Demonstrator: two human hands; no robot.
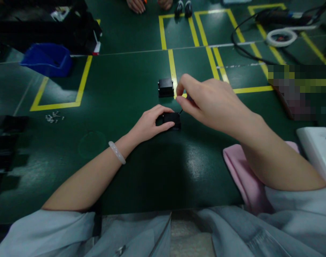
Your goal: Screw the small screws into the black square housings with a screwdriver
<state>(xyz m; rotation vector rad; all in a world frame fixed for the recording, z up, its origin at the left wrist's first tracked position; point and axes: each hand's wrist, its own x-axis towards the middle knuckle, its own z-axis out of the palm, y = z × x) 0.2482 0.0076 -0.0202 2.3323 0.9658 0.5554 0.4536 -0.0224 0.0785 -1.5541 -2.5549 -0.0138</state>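
My left hand is closed round a small black box on the green table, thumb on the near side and fingers over the far side. My right hand pinches a dark screwdriver. Its thin shaft slants down to the right end of that box; most of the handle is hidden in my fingers. Just beyond stands a second black box, with small shiny spots on its sides, touched by neither hand. A little heap of silver screws lies to the left.
A blue bin stands at the far left, several black parts at the left edge. On the right are a pink cloth, a white power strip and a cable. Another person's hands show at the far edge.
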